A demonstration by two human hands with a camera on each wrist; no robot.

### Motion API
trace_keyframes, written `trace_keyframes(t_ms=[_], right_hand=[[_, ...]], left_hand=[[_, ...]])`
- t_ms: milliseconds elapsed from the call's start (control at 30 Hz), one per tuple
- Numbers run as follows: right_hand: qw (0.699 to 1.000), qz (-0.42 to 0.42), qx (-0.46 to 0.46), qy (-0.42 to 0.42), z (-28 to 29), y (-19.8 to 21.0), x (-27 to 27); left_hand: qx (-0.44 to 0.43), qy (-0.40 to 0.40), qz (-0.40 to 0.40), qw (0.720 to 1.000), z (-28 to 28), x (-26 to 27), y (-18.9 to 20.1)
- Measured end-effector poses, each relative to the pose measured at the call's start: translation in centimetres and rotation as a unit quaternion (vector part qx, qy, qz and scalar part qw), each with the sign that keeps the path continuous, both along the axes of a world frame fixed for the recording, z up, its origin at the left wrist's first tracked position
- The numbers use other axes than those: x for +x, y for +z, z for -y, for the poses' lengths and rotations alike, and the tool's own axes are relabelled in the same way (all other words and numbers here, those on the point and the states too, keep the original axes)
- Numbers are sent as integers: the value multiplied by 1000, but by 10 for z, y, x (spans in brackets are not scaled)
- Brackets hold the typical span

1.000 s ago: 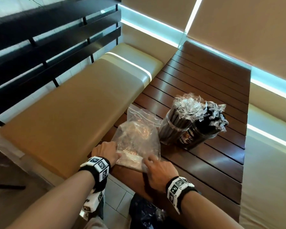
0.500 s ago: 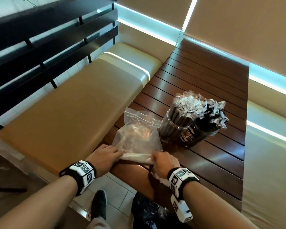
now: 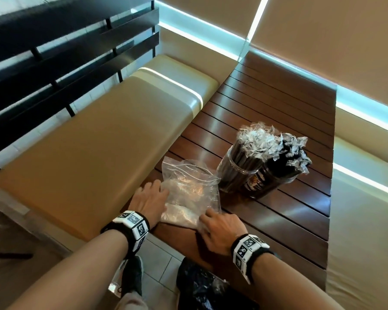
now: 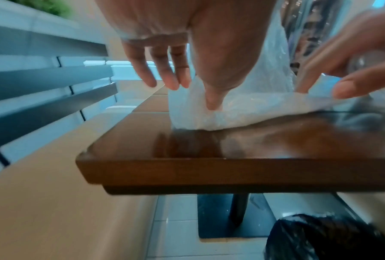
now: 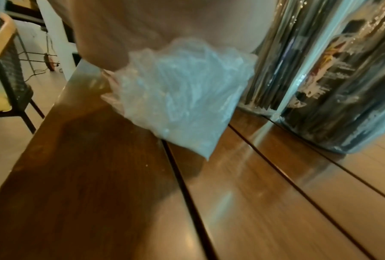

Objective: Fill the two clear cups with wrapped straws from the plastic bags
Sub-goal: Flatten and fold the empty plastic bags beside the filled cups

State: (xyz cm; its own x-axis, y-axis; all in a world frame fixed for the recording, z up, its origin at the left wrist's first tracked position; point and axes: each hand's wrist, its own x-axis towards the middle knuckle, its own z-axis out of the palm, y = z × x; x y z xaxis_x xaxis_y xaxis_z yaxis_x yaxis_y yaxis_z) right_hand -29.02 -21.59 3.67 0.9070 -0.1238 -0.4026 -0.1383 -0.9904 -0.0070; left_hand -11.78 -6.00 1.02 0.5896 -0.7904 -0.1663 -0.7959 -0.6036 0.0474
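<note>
Two clear cups [image 3: 238, 175] [image 3: 267, 189] stand side by side on the slatted wooden table [image 3: 289, 222], both packed with wrapped black straws [image 3: 258, 142]. In front of them lies a crumpled clear plastic bag [image 3: 188, 193] with its near edge folded over. My left hand [image 3: 152, 198] lies on the bag's left side with straight fingers. In the left wrist view its thumb presses into the bag's fold [image 4: 242, 112]. My right hand [image 3: 217, 227] grips the bag's near right corner. In the right wrist view that bag corner [image 5: 182, 98] hangs bunched under the hand, close to the cups [image 5: 342, 96].
A tan bench cushion [image 3: 87, 164] runs along the table's left side and another cushion [image 3: 363, 231] along its right. A black plastic bag [image 3: 199, 287] sits on the tiled floor below the table's near edge. Dark slats stand behind the left bench.
Both hands have moved forward onto the bag from its near edge. The left fingers now lie flat on the plastic and the fold sits lower. The cups have not moved.
</note>
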Motion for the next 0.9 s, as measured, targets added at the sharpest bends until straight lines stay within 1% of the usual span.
trace_keyframes(t_ms=[67,133,167,200,267,333,367,433,500,567,667,733,767,800,833,900], right_hand=[[1000,-13,0,-3,0,2,0],[1000,-21,-9,-16,-1,3,2],[999,-19,-10,-23,-2,3,4],[999,-15,-9,-29,-3,2,5],[999,-19,-5,-50,-3,1,8],[996,-24,8,-84,-1,3,12],[995,-25,12,-101,0,5,15],[992,-33,14,-119,4,7,19],[990,-45,16,-133,8,8,20],[987,-56,13,-148,9,7,22],[985,-50,-4,-164,4,1,27],[986,-24,-2,-163,1,-2,29],[989,-5,0,-149,0,-3,28],[992,10,2,-124,0,-6,26],[996,13,4,-90,1,-8,24],[999,5,8,-42,4,-10,17]], left_hand=[[20,-120,41,992,1,-2,-1],[10,-231,76,970,-3,-5,-4],[1,-261,74,962,-8,-6,-4],[-6,-275,60,960,-13,-6,-2],[-4,-281,32,959,-24,-4,-3],[1,-263,29,964,-29,-3,-3],[-8,-239,25,971,-30,-2,-5],[-29,-169,-19,985,-27,-2,-7],[-56,-91,-56,993,-22,-4,-4],[-76,-38,-78,993,-18,-5,-2],[-62,52,-131,988,-9,-5,-2],[-50,98,-125,986,-5,-5,-4],[-44,113,-103,987,-4,-5,-4],[-39,107,-64,991,-2,-5,-5],[-34,79,-29,996,0,-5,-5],[-30,-8,21,999,1,-4,-7]])
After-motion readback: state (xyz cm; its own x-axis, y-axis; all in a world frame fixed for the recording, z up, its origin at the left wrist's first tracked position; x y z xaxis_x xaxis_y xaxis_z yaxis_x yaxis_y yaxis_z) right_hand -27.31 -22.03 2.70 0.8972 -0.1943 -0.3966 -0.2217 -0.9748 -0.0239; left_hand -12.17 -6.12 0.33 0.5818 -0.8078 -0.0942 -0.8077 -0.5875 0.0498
